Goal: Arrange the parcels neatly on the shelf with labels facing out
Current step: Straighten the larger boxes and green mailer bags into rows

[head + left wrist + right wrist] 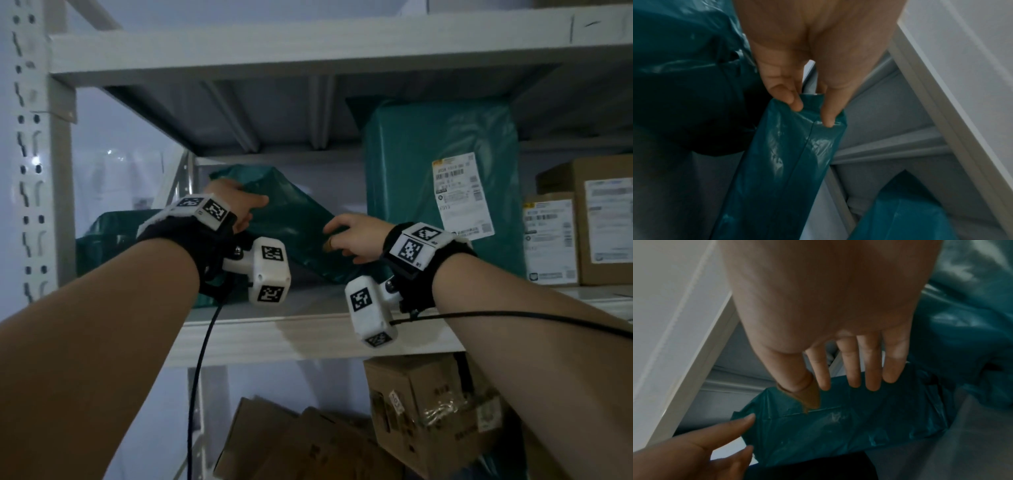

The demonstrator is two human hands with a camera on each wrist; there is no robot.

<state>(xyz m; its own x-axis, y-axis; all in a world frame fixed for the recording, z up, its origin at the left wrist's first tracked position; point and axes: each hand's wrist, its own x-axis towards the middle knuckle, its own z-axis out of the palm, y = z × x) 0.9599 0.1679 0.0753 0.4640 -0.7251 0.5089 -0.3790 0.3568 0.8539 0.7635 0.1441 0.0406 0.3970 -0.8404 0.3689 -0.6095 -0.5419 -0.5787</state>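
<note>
My left hand (236,205) pinches the top corner of a tilted teal parcel (291,226) on the middle shelf (274,329), thumb and fingers closed on the plastic; my right hand (356,236), fingers nearly straight, steadies the opposite edge without closing round it. No label shows on this face. To do it well, I judge, turn it until the label faces out, then stand it upright beside the tall labelled parcel (442,192).
</note>
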